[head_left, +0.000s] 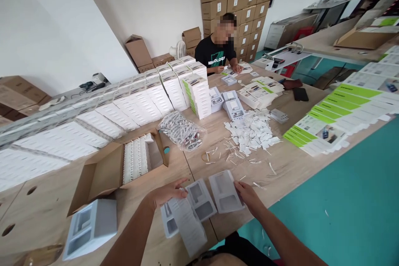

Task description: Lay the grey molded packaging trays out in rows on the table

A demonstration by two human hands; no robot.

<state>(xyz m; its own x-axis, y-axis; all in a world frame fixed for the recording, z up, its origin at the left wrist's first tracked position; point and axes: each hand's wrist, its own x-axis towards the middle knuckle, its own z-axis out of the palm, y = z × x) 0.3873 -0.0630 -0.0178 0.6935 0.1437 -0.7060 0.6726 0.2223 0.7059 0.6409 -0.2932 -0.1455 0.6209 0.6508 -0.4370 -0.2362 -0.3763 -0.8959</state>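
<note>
Several white moulded plastic trays with shaped hollows lie near the table's front edge. My right hand (249,198) pinches the right edge of one plastic tray (227,191), which is slightly tilted. Beside it another white tray (202,199) rests on the wood. My left hand (166,194) is at the upper end of a nested stack of trays (189,226), its thumb over the stack and a finger stretched towards the middle tray; its other fingers are partly hidden. A taller stack of the same trays (93,224) stands at the left, apart from both hands.
An open cardboard box (104,170) holds rows of white pieces. A bag of cables (182,129), a pile of white packets (252,131) and green-white printed box sleeves (330,129) cover the table. White boxes (124,108) line the back. A co-worker (216,52) sits opposite, handling small items.
</note>
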